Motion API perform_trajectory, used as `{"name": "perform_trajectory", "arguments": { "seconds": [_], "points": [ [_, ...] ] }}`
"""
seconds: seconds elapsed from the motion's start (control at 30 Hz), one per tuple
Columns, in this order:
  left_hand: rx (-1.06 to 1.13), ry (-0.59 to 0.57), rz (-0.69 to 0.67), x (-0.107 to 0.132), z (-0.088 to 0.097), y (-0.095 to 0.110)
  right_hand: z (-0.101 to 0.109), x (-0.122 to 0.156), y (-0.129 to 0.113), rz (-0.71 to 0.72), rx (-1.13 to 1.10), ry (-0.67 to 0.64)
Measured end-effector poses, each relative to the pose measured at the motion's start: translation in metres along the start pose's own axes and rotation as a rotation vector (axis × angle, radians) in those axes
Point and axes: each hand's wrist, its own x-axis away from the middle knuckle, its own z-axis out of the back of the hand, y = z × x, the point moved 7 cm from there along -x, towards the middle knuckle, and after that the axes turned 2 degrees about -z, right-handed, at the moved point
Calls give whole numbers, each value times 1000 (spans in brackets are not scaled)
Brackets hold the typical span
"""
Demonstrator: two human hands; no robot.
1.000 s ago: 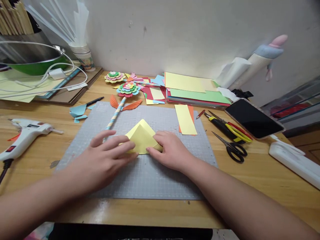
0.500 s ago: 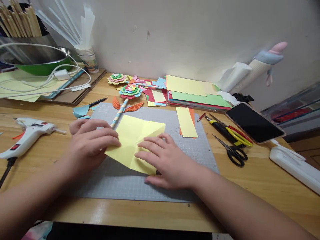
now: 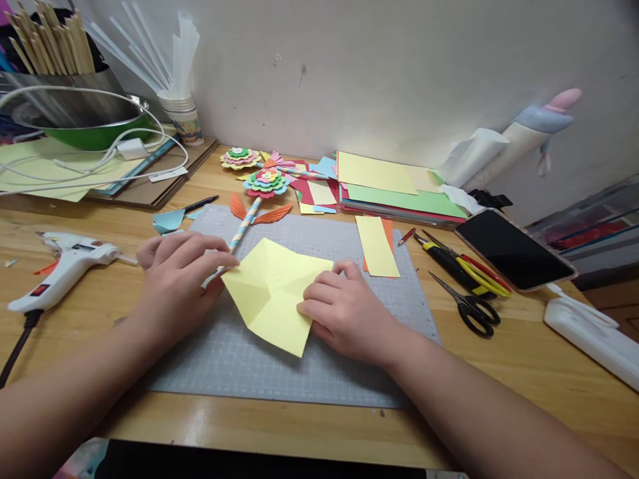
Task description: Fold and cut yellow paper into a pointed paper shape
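A creased yellow paper square [image 3: 272, 293] lies unfolded on the grey cutting mat [image 3: 309, 372]. My left hand [image 3: 177, 279] pinches its left corner with curled fingers. My right hand [image 3: 344, 309] grips its right edge, fingers curled over the paper. Just behind the left hand a paper flower [image 3: 267, 181] on a striped straw stem [image 3: 243, 226] with orange leaves rests partly on the mat.
A white glue gun [image 3: 64, 263] lies at the left. Scissors [image 3: 466, 303], yellow and red cutters [image 3: 462, 263] and a phone [image 3: 514, 249] lie to the right. A yellow strip [image 3: 377, 246] sits on the mat; stacked coloured paper [image 3: 394, 189] is behind it.
The yellow paper was a folded triangle a second ago; it has been opened out into a creased square and turned. Both hands shifted to its left corner and right edge.
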Motion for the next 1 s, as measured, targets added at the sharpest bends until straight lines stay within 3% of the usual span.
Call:
{"name": "perform_trajectory", "arguments": {
  "seconds": [0.1, 0.17, 0.2, 0.33, 0.6, 0.7, 0.87, 1.0],
  "points": [
    [-126, -4, 11, 7, 7, 19, -2, -1, -7, 52, 45, -35],
    [-226, -82, -207, 13, 7, 51, -1, -1, -13, 80, 52, -44],
    [-193, -181, -297, 18, 3, 65, 0, -1, -16, 97, 45, -49],
    [2, -303, -244, 22, -1, 85, 1, 1, -29, 187, -33, -107],
    [161, -292, -131, 28, -7, 83, -13, 1, -20, 41, -133, -283],
    [177, -276, -122, 32, -6, 83, -14, 1, -18, 22, -142, -272],
    [57, -219, -225, 28, -3, 88, -8, 1, -19, 84, -65, -163],
    [58, -253, -229, 19, -6, 88, -11, 2, -15, 25, -66, -211]
  ]
}}
